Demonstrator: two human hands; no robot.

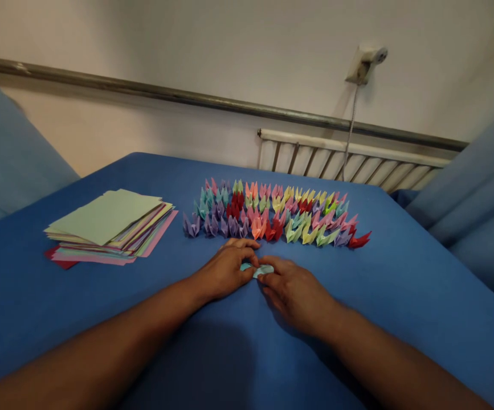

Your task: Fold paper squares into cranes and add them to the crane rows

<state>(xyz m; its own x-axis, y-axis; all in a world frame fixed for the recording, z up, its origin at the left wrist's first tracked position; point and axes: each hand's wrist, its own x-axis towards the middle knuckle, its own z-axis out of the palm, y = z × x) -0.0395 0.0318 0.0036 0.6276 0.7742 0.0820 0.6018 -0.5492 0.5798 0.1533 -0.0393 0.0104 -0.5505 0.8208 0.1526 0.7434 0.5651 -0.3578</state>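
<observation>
A small piece of light blue folded paper lies at the middle of the blue table, between my two hands. My left hand grips its left part with thumb and fingers. From the other side my right hand pinches the paper's right part. My fingers hide much of the paper, so its full folded shape cannot be made out. Just beyond my hands stand rows of folded paper cranes in purple, red, pink, yellow, green and blue.
A loose stack of coloured paper sheets sits at the left on the blue tabletop. Behind the table are a metal rail, a white radiator and a wall socket with a cord. Blue curtains hang at both sides.
</observation>
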